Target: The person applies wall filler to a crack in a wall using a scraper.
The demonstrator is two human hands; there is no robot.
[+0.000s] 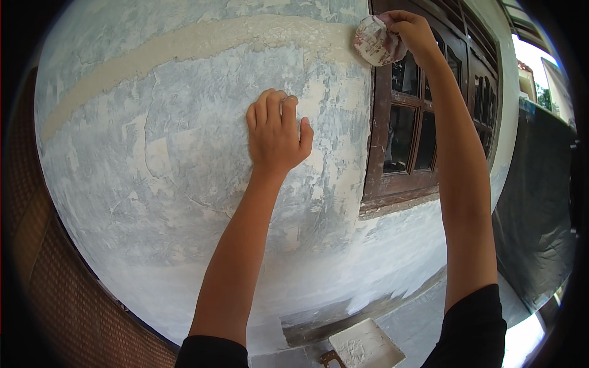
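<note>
In the right grip [410, 29], a thin disc [373, 43] is showing a pale face blotched with dull, reddish-brown smears. Left of it, a cream band of plaster [196, 38] is looking fairly smooth and faintly glossy, while around the left grip [274, 132] the grey-white wall [202, 122] is appearing matt, patchy and ridged. Below the right grip, the brown wooden window frame [377, 153] is bearing a scuffed, low sheen, and its glass panes [400, 138] are gleaming darkly. Well below both grips, thick, lumpy paste [354, 352] is showing; nearby, black cloth sleeves [211, 352] are looking matt.
</note>
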